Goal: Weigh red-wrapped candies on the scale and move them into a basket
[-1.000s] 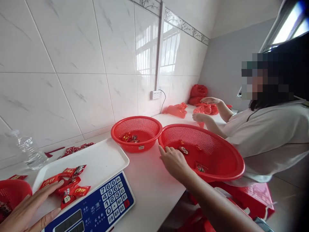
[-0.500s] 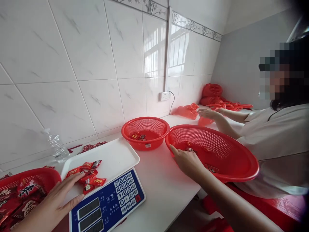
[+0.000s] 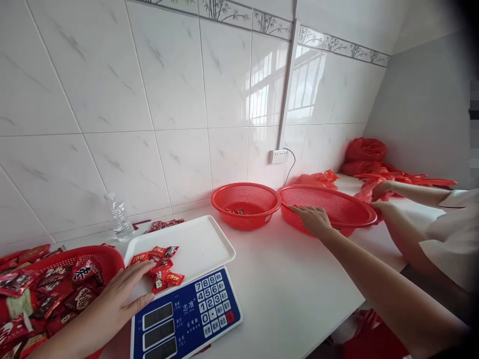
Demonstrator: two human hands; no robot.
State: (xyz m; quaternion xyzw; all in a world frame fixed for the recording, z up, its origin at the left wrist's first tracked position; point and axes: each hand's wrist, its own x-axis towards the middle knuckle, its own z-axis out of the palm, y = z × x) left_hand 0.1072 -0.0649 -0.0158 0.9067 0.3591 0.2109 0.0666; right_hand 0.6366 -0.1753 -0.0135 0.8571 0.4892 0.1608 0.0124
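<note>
My left hand (image 3: 129, 289) rests at the left edge of the scale's white tray (image 3: 190, 244), fingers apart, touching a small pile of red wrapped packets (image 3: 162, 264). Below the tray is the blue scale panel (image 3: 187, 319) with its keypad. To the right, my right hand (image 3: 314, 219) has its fingers over the near left rim of a large red basket (image 3: 337, 202); its thumb is hidden. A smaller red basket (image 3: 245, 222) with a few packets stands just left of it.
A red basket full of packets (image 3: 56, 284) sits at the left. Behind the scale are a clear bottle (image 3: 119, 219) and more packets (image 3: 164, 225). At the right, a person's hands (image 3: 381, 199) handle a red bag near piled red bags (image 3: 364, 152).
The large red basket has moved from a tilted, raised position at the table's edge down onto the table beside the smaller basket, with my right hand on it. The view has turned left.
</note>
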